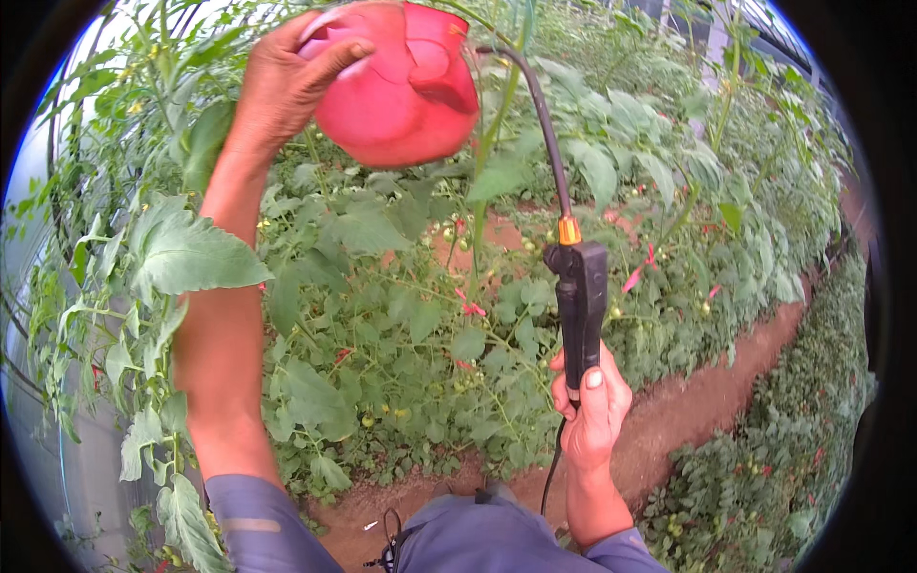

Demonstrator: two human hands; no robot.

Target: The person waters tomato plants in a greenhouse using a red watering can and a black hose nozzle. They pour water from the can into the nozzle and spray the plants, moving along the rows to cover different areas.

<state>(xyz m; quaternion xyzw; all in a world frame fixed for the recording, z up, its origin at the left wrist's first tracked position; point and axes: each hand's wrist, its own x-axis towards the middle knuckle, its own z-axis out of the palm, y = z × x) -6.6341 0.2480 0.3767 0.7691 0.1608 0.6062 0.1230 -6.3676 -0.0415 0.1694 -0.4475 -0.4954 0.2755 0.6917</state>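
My left hand [290, 79] is raised at the upper left, its thumb and fingers closed on the edge of a crumpled red shield or bowl-like piece [408, 93]; its exact kind is unclear. In my right hand [594, 408], at the lower right, is the black handle of a sprayer wand [582, 308]. An orange collar joins the handle to a dark lance, which points up and curves left at its tip, close to the right side of the red piece. A black hose hangs down from the handle. Tomato plants [401, 308] spread behind both hands.
Large tomato leaves [193, 251] overlap my left forearm. Several pink-red ties or markers [471, 308] show among the stems. A bare soil path [688, 408] runs along the right, with another plant row [759, 465] beyond it. Plastic greenhouse sheeting [93, 458] stands at the left.
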